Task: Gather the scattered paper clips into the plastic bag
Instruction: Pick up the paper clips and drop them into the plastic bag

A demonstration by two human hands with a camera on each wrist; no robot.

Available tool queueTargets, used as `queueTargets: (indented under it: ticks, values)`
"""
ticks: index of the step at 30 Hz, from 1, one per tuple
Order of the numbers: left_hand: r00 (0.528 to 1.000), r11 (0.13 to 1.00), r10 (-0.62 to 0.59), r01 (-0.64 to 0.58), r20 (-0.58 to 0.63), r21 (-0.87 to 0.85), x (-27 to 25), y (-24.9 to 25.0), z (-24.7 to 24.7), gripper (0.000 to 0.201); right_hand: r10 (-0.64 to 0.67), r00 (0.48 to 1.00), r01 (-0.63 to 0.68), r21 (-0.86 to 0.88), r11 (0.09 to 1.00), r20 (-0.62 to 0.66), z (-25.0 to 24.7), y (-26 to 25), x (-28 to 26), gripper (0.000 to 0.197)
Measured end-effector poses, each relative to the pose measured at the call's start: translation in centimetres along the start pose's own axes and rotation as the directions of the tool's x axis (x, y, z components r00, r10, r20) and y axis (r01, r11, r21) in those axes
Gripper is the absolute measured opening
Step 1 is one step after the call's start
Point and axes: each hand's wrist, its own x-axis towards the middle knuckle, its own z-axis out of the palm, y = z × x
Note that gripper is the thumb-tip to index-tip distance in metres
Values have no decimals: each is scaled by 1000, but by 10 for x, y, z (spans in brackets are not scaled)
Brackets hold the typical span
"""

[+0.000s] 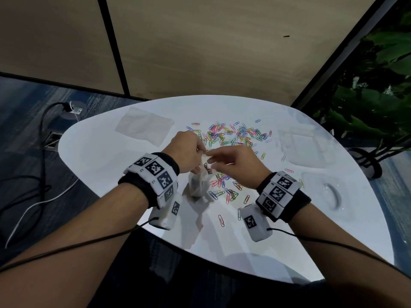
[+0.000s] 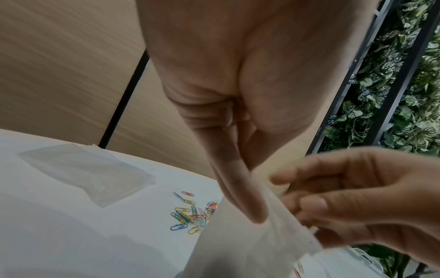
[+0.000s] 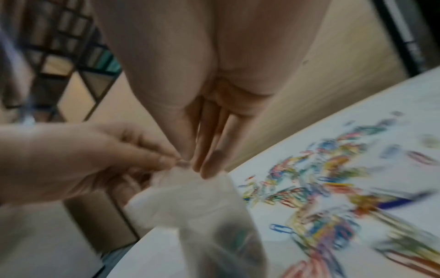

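Note:
A small clear plastic bag hangs over the white table, with some clips showing dimly inside it. My left hand pinches its top edge from the left. From the right, my right hand pinches the same edge, so both hands meet at the bag's mouth. Coloured paper clips lie scattered beyond the hands, and more clips lie under my right wrist. In the left wrist view my left hand lies along the bag. In the blurred right wrist view my right hand touches the bag beside the clips.
A second flat plastic bag lies at the table's far left. Clear plastic containers and a clear lid sit on the right. A leafy plant stands past the right edge, and cables run over the floor at left.

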Motion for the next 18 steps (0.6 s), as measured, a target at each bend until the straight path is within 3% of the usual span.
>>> queueTargets:
  ticks: [2,3,4,6,7,8,9,13,18]
  values:
    - [1000,1000,-14,14,-6,-12,-1,-3,-5,24,82,992,-77,54,996,-100,-14,16,-12,27]
    - [1000,1000,-17,17,-7,-9,-2,-5,-7,24,168,981,-171,-18,985,-100,-21,28,-20,34]
    - [1000,1000,-18,17,-10,-3,-3,-6,-10,25,289,955,-295,-137,946,-62,-25,46,-29,51]
    - [1000,1000,-19,19,-19,5,-6,-8,-14,25,552,833,-494,-399,773,37,-21,77,-53,104]
    - [999,1000,-21,21,-25,6,-7,-9,-16,25,623,780,-530,-466,708,59,-14,88,-66,129]
    - [999,1000,-22,22,-29,8,-9,-11,-17,24,646,761,-546,-477,689,63,-4,98,-77,146]
    - [999,1000,-22,23,-32,12,-10,-12,-18,24,646,762,-557,-458,693,50,6,102,-86,150]
    - [999,999,-31,32,-38,16,-12,-15,-21,24,504,857,-508,-324,798,-105,42,96,-88,129]
    - [997,998,-51,52,-52,21,-13,-21,-25,25,385,898,-429,-221,876,-214,63,97,-47,102]
